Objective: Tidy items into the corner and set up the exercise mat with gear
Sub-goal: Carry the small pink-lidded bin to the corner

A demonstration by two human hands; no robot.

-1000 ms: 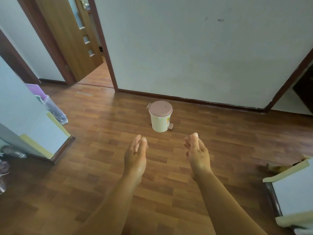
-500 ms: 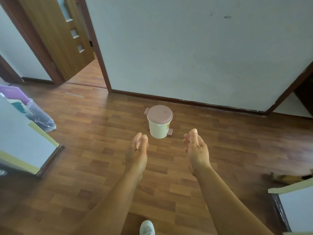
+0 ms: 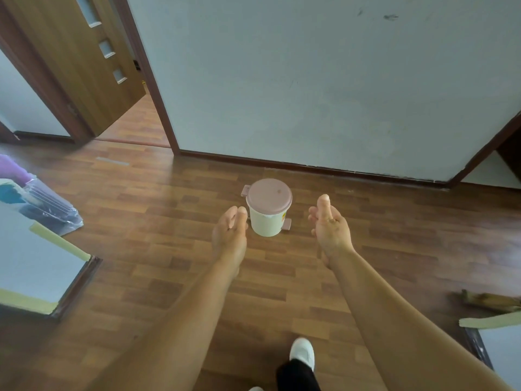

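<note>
We hold our left hand (image 3: 229, 235) and right hand (image 3: 329, 227) out, open and empty, before the small pedal bin (image 3: 267, 213) standing on the floor (image 3: 169, 221) near the wall (image 3: 310, 94), likely light, stiff plastic, best clasped round its body below the lid.

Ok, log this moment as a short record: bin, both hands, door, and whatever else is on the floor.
bin: upright on the floor, near the wall
lid: pink, closed
left hand: open, reaching toward the bin, holds nothing
right hand: open, thumb up, holds nothing
door: open, far left
bag: clear plastic, on the floor at left
shoe: white, bottom edge
</note>
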